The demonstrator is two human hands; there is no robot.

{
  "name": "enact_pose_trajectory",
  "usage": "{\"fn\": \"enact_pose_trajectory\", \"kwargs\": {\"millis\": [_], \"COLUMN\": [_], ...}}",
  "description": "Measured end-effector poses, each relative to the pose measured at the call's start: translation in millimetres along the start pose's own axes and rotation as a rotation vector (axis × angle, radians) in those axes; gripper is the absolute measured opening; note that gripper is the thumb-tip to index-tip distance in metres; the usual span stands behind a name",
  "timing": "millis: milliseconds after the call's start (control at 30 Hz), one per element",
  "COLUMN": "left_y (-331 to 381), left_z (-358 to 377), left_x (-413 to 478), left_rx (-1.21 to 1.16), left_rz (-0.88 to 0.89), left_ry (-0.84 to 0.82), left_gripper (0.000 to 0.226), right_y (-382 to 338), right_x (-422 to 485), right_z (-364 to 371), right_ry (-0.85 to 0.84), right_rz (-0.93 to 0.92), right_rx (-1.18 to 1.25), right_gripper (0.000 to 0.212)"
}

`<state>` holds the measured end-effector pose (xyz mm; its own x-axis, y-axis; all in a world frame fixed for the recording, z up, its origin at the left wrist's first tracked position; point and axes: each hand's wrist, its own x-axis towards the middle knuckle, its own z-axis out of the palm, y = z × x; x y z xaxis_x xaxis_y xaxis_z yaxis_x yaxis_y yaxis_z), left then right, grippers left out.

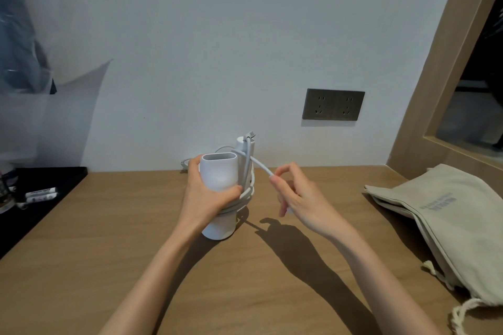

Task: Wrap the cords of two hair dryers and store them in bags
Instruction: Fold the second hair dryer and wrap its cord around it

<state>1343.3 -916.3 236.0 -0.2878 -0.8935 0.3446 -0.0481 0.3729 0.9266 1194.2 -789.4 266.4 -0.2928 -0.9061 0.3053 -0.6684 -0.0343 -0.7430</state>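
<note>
Two bare forearms in over the near edge of the worktop (81,253). Over the middle of the worktop, a white hair dryer (219,174) in the left grip (206,198). Left grip wrapped round the barrel, thumb across the front, fingers curled behind. Stood on end, flat oval nozzle mouth uppermost and facing the camera, round lower end down at the wood; touching or just clear, cannot tell. Wound in several turns round the barrel beside the thumb, a white cord (249,194). Folded up behind the barrel, the white handle (241,148), one run of cord up along it to a plug-like tip (251,134) at the top. Just right of the dryer, the right grip (296,198), pinching a free stretch of that cord between thumb and forefinger, other fingers loosely bent below. Flat along the right edge, beige cloth drawstring bags (446,212), seemingly two stacked, a pale drawstring (462,310) trailing near the near right corner. At the left edge, a black tray (62,179) with small white printed sachets (40,194). At the far edge behind the left grip, a loop of white cord (186,164) against the wall. On the wall (217,49), right of the dryer, a dark double socket plate (333,104). Off the far right corner, a wooden frame (441,76). Up at the far left, crumpled clear plastic (24,68), blurred
</note>
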Motion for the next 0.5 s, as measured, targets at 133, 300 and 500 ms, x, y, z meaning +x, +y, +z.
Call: {"fn": "enact_pose_trajectory", "kwargs": {"millis": [133, 300, 500], "left_y": [-5.4, -7.3, -1.2], "left_z": [-4.3, -3.1, -4.3], "left_x": [3.6, 7.9, 7.9], "left_rx": [0.037, 0.076, 0.079], "left_rz": [0.016, -0.02, -0.061], "left_ry": [-0.02, 0.017, 0.019], "left_gripper": [0.071, 0.07, 0.067], "right_y": [-18.1, -26.8, -18.7], "right_x": [14.2, 24.6, 10.6], "right_z": [5.3, 12.2, 7.0], "right_ry": [0.019, 0.159, 0.247], "right_rz": [-0.051, -0.159, -0.191], "right_rx": [-0.016, -0.198, -0.273], "right_gripper": [0.02, 0.026, 0.026]}}
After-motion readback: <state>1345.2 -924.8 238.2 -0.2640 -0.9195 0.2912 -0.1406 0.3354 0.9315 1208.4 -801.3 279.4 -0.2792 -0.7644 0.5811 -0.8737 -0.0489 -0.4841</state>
